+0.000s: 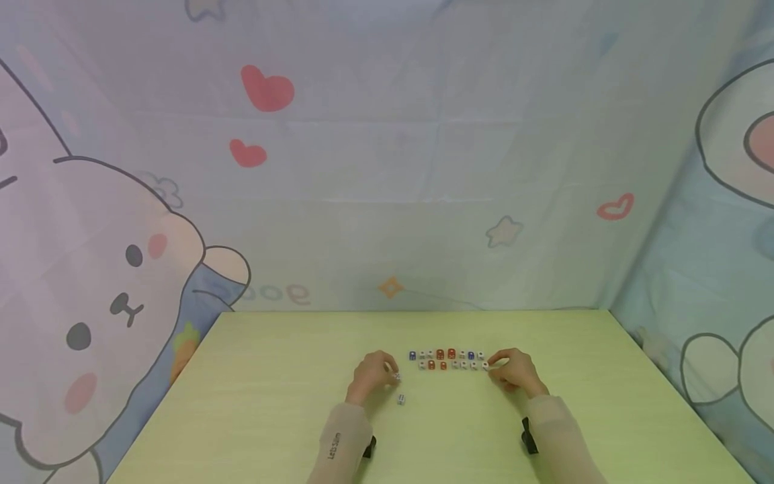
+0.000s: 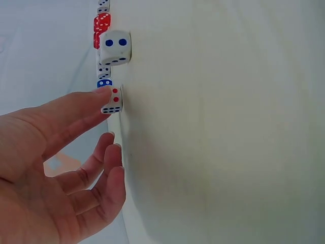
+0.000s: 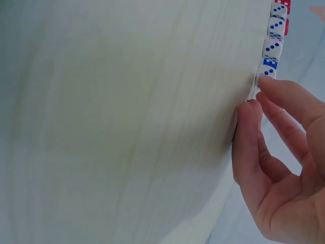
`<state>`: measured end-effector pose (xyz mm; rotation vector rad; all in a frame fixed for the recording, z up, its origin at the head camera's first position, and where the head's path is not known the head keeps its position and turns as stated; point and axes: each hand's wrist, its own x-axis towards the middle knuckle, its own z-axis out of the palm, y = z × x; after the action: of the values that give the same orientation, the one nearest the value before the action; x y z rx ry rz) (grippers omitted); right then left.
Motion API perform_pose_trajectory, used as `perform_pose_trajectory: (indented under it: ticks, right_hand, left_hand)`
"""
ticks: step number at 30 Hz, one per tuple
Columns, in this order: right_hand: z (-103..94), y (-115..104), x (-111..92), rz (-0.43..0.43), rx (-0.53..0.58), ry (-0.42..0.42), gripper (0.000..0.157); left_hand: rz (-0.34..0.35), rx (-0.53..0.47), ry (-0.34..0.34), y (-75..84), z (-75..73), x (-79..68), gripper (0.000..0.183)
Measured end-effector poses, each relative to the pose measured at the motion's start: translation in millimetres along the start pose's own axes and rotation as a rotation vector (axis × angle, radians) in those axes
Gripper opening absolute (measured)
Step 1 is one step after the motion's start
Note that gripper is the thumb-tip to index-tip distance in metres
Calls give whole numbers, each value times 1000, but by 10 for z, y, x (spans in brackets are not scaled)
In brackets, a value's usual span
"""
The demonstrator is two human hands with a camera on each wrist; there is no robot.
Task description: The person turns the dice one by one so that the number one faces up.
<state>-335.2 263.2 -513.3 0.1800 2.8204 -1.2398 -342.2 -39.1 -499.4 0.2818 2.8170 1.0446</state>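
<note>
In the head view my left hand is at the left of two rows of dice. Its thumb and a finger pinch a small white die with red and blue pips. Nearer to me lies a loose white die, which looks large with blue pips in the left wrist view. My right hand is at the right end of the front row. With bent fingers it holds the end white die at its edge; the fingertips partly cover that die.
The back row has a blue die at its left, red dice mid-row and white ones between. Red and white dice make up the front row. Behind the pale yellow-green table hangs a printed cloth.
</note>
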Motion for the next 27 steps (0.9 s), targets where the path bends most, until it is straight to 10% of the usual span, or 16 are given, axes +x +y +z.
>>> perform_pose_trajectory:
  ticks: [27]
  right_hand:
    - [6,24,2,-13,18,-8,23]
  left_hand:
    - [21,28,-12,72,95,22,13]
